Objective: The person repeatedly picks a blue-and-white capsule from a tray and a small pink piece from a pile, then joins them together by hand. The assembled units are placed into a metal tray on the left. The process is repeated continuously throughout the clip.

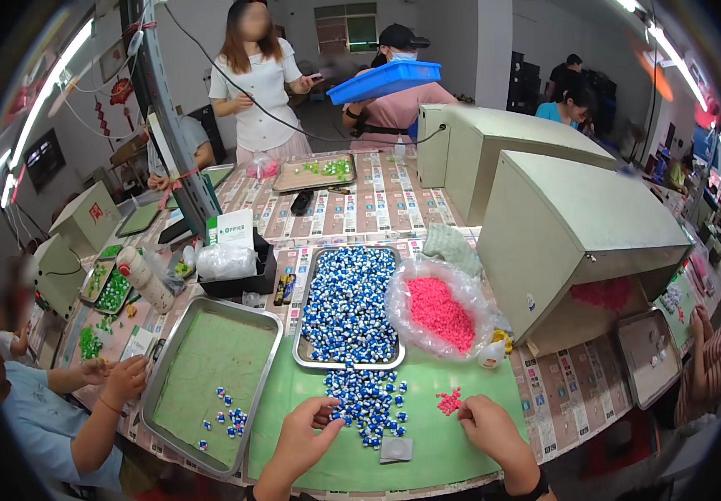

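On the green mat (293,401), small blue-and-white capsule-like pieces (364,397) spill toward me from a full metal tray (300,351). My left hand (306,430) is at the left edge of this spill, its fingers curved and the thumb apart from them. To the right, my right hand (494,426) is beside a little heap of small pink pieces (450,401). Its fingertips are pressed together at the heap's edge, and whatever lies between them is too small to make out. A small grey square block (395,450) rests at the near end of the spill.
A clear bag of pink pieces (440,313) leans by the full tray. Left of the mat is a green-lined metal tray (202,376) with several finished-looking pieces. Box-like metal housings (577,209) stand at the right. A co-worker's hand (126,380) is at the left; a person holds a blue tray (387,81).
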Tool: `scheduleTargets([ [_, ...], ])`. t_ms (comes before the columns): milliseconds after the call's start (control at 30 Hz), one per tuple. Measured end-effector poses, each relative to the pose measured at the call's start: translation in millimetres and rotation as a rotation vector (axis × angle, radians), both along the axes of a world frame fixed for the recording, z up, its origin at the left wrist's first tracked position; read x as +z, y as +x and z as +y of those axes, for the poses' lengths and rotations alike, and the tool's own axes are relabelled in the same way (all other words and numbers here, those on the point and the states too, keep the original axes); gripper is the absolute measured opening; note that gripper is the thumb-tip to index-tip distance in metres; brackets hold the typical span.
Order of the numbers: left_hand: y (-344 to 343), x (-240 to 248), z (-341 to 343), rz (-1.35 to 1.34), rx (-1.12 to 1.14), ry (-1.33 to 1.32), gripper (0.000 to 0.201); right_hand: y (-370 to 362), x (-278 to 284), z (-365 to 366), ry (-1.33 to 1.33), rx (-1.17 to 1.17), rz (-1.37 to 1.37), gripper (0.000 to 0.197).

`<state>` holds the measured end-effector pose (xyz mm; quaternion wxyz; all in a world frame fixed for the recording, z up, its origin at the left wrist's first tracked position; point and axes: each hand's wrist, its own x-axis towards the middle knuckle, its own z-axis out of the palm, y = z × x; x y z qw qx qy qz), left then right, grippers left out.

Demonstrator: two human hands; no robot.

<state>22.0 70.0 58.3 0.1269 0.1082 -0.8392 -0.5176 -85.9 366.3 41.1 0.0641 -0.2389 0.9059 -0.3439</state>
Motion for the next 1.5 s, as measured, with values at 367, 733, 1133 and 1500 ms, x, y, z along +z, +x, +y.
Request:
scheduleTargets([
  [367,0.3,3.2,-1.5,0.019,-0.007,-0.028,0.017,-1.2,-1.5,3.2,0.013,0.023,-0.025,0.009],
  [733,-0.7,-2.0,-0.4,0.029,0.056,0.137,0.019,3.7,10.0,0.3,-0.117,-0.020,-0.009,0.007],
  [1133,4.1,15.2,15.4,0.090,-0.171,0.073,0.012,7.6,39.7,-19.9,-0.404,0.063,-0.114,0.010],
  [1500,7.9,33.6,41.1,0.117,-0.287,0.146,0.013,25.1,77.1,-44.7,-0.496,0.277,-0.037,0.010],
])
